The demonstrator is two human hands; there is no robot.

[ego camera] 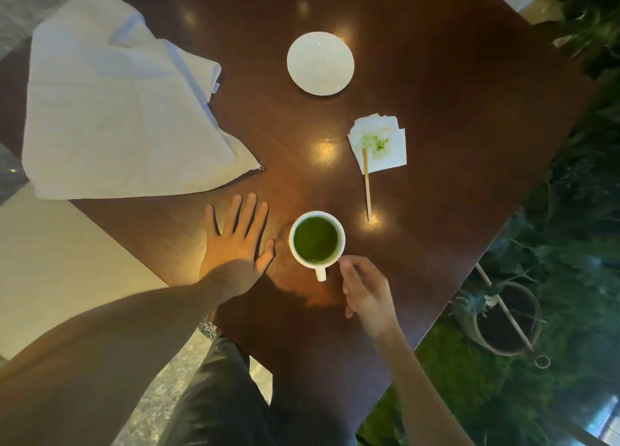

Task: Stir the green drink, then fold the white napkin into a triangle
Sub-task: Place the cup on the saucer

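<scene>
White cup (317,238) is sitting upright on the dark wooden table (436,86), near its close edge, holding an opaque green drink (315,238) filled close to the rim; handle is pointing toward the person. White saucer (320,63) is lying farther back, well apart from the cup, with nothing on it. No readable writing or labels on any item.

Left hand (236,241) is lying flat on the table just left of the cup, fingers spread, not touching it. Right hand (364,288) is hovering just right of the handle, fingers loosely curled with the fingertips at the cup's rim; cannot tell whether they are making contact.

White napkin (114,110) is lying rumpled and partly unfolded at the far left, overhanging the table edge. Small stack of paper napkins (380,143), stained green, is lying to the right; wooden stir stick (367,184) is resting with one end on it, the other on the table. Potted plants (506,315) are standing on the floor to the right.
</scene>
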